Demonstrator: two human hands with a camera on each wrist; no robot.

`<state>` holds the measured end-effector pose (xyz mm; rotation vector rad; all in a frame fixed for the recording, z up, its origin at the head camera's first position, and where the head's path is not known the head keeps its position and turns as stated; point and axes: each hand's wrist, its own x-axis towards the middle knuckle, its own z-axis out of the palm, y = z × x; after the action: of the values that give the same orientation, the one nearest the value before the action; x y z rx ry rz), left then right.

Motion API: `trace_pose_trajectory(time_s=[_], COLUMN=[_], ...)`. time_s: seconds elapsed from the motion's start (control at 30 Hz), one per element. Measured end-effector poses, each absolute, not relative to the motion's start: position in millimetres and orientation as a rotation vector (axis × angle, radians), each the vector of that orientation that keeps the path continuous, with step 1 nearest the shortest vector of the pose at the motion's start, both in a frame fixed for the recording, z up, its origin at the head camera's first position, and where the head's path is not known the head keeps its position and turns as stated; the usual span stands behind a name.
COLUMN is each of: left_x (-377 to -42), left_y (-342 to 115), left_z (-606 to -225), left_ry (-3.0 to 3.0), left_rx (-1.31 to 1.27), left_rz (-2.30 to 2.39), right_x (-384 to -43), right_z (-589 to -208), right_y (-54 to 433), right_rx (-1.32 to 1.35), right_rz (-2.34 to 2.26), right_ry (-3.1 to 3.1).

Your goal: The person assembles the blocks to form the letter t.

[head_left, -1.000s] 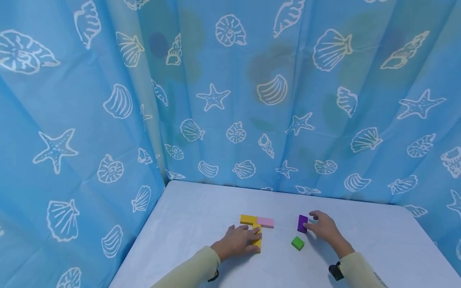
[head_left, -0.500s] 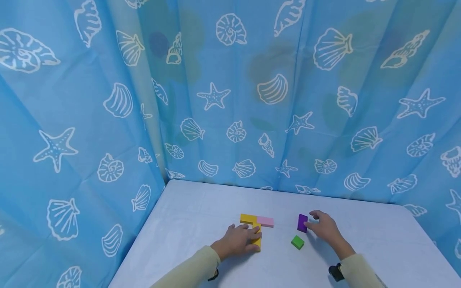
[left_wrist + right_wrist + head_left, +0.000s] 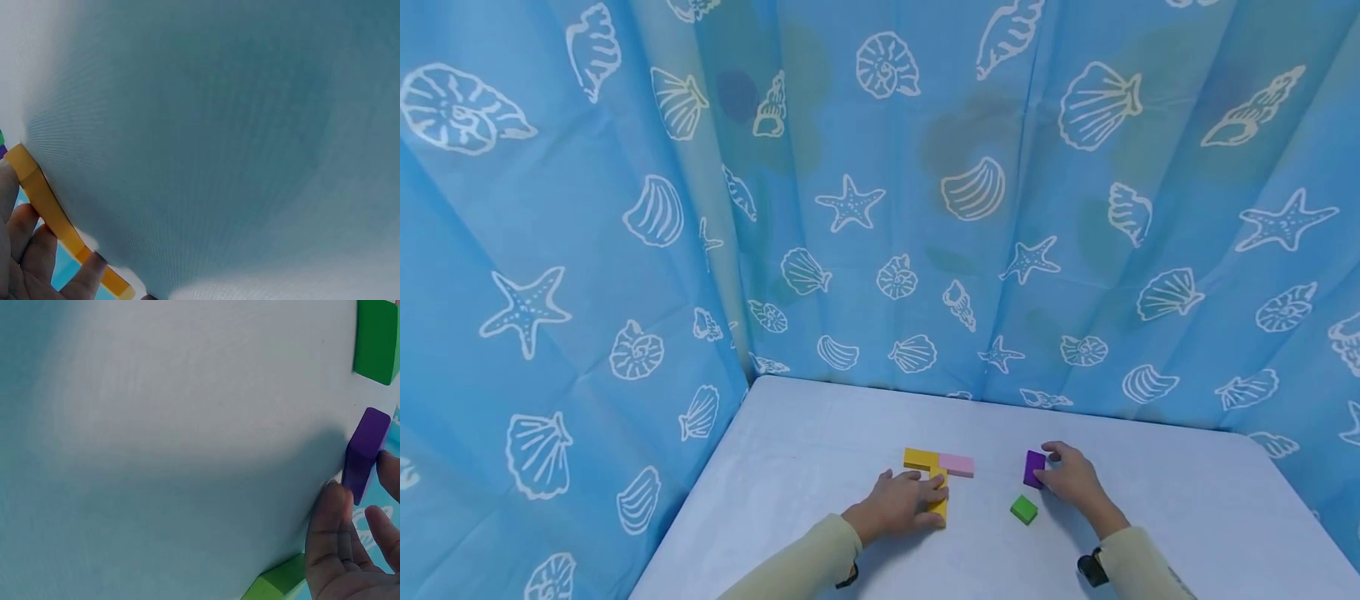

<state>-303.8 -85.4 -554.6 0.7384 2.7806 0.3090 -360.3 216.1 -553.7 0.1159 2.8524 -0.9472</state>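
Cover And Cropping Are Costing Me Detail

From my remote seat, I'm losing part of the nearer yellow block point(image 3: 938, 508) under the left hand point(image 3: 897, 504), while the right hand point(image 3: 1070, 477) is covering some of the purple block point(image 3: 1033, 465). The bottom edge is cutting off both sleeves point(image 3: 801, 560). In the left wrist view, I'm catching only a green sliver point(image 3: 1, 138) and a purple sliver point(image 3: 2, 150), too small to identify. The right wrist view is trimming a dark green block point(image 3: 375, 340) and a pale green block point(image 3: 278, 581).

hands, left point(image 3: 898, 505): on yellow block point(image 3: 939, 507) | hands, right point(image 3: 1070, 478): touching purple block point(image 3: 1033, 467) | green block point(image 3: 1023, 509): nearby
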Motion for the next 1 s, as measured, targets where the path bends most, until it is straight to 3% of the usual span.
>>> trace_pose_trajectory(time_s=[1.0], left_x=[-304.4], left_y=[-84.5], left_z=[-556.2], left_ry=[2.780], left_rx=[0.751], left_rz=[0.299], right_x=[-365.1], right_z=[-562.1], right_y=[209.5], right_rx=[0.088], right_rz=[-1.015], right_ry=[2.808])
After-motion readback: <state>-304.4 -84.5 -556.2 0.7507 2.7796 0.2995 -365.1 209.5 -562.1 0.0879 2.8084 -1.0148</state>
